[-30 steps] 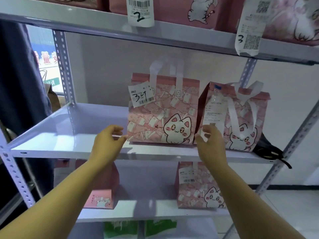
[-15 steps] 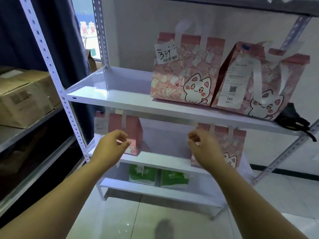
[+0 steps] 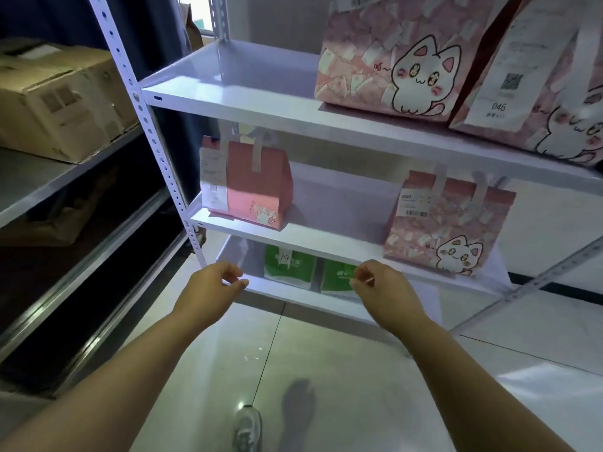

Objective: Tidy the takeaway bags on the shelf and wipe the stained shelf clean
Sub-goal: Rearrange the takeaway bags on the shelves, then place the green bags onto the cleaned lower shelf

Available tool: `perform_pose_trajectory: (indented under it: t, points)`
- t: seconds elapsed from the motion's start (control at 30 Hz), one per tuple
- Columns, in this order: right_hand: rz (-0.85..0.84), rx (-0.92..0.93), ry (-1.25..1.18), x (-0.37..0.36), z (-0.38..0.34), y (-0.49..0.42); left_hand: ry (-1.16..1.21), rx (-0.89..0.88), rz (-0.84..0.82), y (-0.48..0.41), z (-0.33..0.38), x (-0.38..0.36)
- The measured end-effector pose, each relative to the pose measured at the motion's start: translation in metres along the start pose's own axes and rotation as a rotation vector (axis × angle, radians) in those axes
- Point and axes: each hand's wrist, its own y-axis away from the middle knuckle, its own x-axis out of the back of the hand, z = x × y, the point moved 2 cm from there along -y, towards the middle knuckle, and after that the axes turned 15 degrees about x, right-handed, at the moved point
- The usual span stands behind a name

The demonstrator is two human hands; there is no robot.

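My left hand [image 3: 208, 288] and right hand [image 3: 385, 288] have dropped from the cat bags down in front of the bottom shelf [image 3: 293, 296]. The green bags [image 3: 288, 264] now sit just behind my curled, empty fingers [image 3: 235, 283].

At the top of the frame we lose the upper part of the cat bag [image 3: 388, 57] to the edge. The bag with the 046 label [image 3: 535, 79] at upper right is cut by both the top and right edges, and the small print on its label is too blurred for us to read.

On the middle shelf, we cannot read the text on the plain pink bag's label [image 3: 213, 177]. On the lowest shelf the two green bags [image 3: 288, 267] are partly hidden behind the shelf above, and the right hand [image 3: 381, 288] covers the lower corner of one.

At the bottom edge the shoe [image 3: 248, 430] is cut off, and so are both forearms.
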Motion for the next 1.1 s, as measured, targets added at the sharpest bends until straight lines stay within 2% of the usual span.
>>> perform_pose_trajectory:
  t: [0.43, 0.8, 1.1]
  points:
    - [-0.086, -0.091, -0.087, -0.114, 0.074, -0.024, -0.081, 0.055, -0.068, -0.075, -0.059, -0.074]
    - [-0.049, -0.181, -0.07, -0.267, 0.185, -0.07, -0.09, 0.002, -0.137, -0.205, -0.15, -0.214]
    - [0.011, -0.172, -0.026, -0.369, 0.269, -0.096, -0.034, -0.073, -0.136, -0.291, -0.211, -0.319]
